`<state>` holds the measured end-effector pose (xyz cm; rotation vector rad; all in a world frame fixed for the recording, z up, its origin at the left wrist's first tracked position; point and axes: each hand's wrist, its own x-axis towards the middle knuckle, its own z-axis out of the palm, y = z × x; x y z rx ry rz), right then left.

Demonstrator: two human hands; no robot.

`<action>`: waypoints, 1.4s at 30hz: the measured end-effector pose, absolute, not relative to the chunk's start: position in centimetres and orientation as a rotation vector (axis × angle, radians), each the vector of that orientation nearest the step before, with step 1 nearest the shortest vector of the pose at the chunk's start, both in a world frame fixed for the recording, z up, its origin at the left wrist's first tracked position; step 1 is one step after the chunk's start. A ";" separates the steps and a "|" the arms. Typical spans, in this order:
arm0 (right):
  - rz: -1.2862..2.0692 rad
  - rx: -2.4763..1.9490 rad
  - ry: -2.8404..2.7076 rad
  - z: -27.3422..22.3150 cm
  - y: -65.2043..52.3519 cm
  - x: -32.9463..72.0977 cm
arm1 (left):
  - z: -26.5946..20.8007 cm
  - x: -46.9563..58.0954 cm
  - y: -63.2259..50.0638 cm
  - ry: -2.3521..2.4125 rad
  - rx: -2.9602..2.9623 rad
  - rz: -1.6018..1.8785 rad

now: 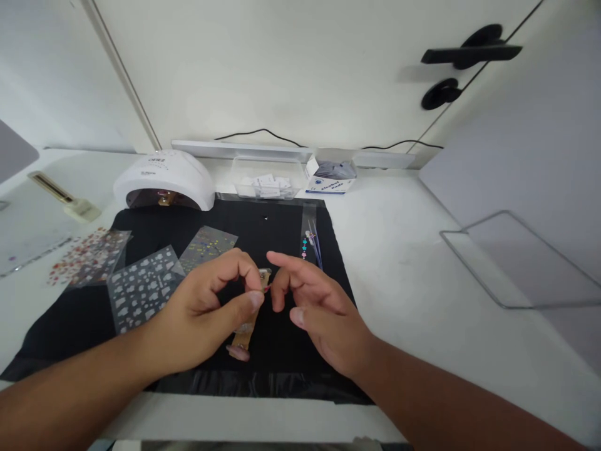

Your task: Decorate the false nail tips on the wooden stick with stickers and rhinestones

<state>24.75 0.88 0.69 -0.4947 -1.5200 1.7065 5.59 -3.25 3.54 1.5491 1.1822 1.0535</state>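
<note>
Fingers [253,300] of the bare left hand [201,316] are pinched together at the tips on a tiny pinkish-red sliver [267,289], whose material is too small to tell. The bare right hand [326,310] is just beside it with its fingers released: the forefinger reaches out toward the left hand, the others bend loosely, and the thumb stands apart. The sliver is in the gap between the two hands, above a narrow tan strip [243,338] partly hidden by the left hand. A rounded brownish-pink piece [238,352] sits at the near end of that strip, and a small shiny metallic part [265,274] shows at its far end.

Under the hands, a black rectangular cloth [291,360] covers part of a smooth white desk [399,263]. To the left lie a clear plastic sheet of white blob shapes [145,288], a clear sheet with small yellow and coloured flecks [206,245], and a sheet of red, orange and white shapes [89,254]. Beyond the right hand, thin bluish tweezers [316,244] lie with a clear narrow plastic strip [308,216] bearing coloured charms.

Along the back stand a white domed plastic lamp [164,178], a clear rectangular plastic tray [240,168] holding small white packets [271,185], and an open white-and-blue cardboard box [331,183] lettered "Alcohol Pads".
</note>
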 end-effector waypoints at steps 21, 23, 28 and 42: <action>1.310 -0.645 -1.861 2.0 0.9 24.5 | 3.4 5.6 -3.4 1.122 1.502 1.015; 1.367 -0.666 -1.815 2.0 0.7 24.4 | 3.2 5.6 -3.3 1.176 1.562 1.084; 1.643 -0.767 -1.543 2.1 0.2 24.1 | 2.7 5.4 -3.3 1.098 1.903 1.276; 1.773 -0.839 -1.382 2.2 -0.1 23.7 | 2.8 6.2 -3.5 1.097 2.102 1.402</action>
